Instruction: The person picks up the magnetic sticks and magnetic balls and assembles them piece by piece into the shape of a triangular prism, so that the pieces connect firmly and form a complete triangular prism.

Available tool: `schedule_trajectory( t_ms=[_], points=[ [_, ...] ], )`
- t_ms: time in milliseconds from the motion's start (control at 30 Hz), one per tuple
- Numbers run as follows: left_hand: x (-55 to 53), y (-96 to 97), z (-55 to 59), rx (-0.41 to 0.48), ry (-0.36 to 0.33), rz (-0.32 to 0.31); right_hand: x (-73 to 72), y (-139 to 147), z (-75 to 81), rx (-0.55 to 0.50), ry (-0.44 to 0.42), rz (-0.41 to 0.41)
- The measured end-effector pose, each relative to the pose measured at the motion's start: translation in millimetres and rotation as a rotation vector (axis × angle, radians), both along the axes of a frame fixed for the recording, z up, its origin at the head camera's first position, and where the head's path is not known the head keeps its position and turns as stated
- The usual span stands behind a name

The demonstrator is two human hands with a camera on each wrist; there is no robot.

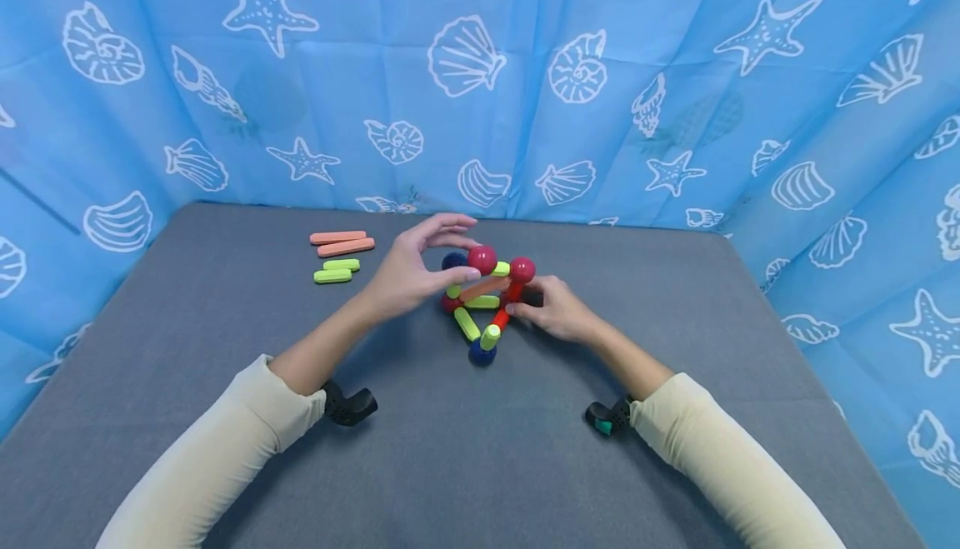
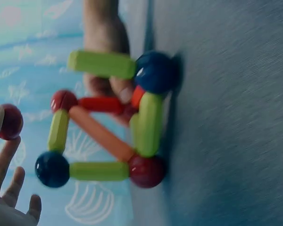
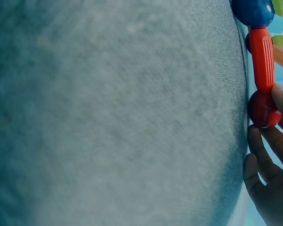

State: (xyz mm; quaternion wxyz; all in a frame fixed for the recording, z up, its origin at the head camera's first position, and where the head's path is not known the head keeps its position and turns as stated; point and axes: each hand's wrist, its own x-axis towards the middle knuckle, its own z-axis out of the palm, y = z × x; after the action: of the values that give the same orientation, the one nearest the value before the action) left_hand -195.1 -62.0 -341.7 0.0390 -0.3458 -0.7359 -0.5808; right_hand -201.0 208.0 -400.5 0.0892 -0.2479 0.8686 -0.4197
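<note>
A frame of coloured rods and balls, like a magnetic building set, stands on the grey table; blue balls (image 2: pixel 156 71), red balls (image 2: pixel 147 171), green rods (image 2: pixel 99 171) and an orange rod (image 2: pixel 101 133) show in the left wrist view. My left hand (image 1: pixel 412 270) pinches a loose dark red ball (image 1: pixel 482 260) between thumb and fingers, above the frame and apart from it in the left wrist view. At the frame's lower right corner, my right hand (image 1: pixel 558 309) holds a red ball (image 3: pixel 263 110) joined to a red rod (image 3: pixel 262 59). One green rod (image 1: pixel 491 336) rises from the near blue ball (image 1: pixel 482 354).
Left of the frame lie two orange rods (image 1: pixel 345 247) and two short green rods (image 1: pixel 333 276). Behind the table (image 1: pixel 480 466) hangs a blue curtain (image 1: pixel 420 74) with white shells and starfish. Black wrist devices (image 1: pixel 351 406) sit at both cuffs.
</note>
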Motion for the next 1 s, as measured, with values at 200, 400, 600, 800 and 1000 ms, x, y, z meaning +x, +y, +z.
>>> schedule_trajectory(
  t_ms=[200, 400, 600, 800, 1000],
  points=[
    [18.5, 4.9, -11.6, -0.102, 0.087, -0.083, -0.6, 1, -2.6, -0.021, 0.029, 0.027],
    [25.2, 7.9, -16.4, -0.205, 0.162, -0.086, -1.2, 2, -3.6, -0.024, 0.042, 0.031],
    [27.1, 7.3, -22.4, -0.219, 0.123, -0.114, -1.2, 1, -4.6, -0.024, 0.024, 0.028],
    [28.3, 3.7, -24.2, -0.205, 0.125, -0.101, -1.1, 2, -4.2, -0.047, 0.014, 0.033],
    [30.1, 1.8, -23.6, -0.212, 0.141, -0.098, -0.5, 2, -3.3, -0.054, 0.005, 0.037]
  ],
)
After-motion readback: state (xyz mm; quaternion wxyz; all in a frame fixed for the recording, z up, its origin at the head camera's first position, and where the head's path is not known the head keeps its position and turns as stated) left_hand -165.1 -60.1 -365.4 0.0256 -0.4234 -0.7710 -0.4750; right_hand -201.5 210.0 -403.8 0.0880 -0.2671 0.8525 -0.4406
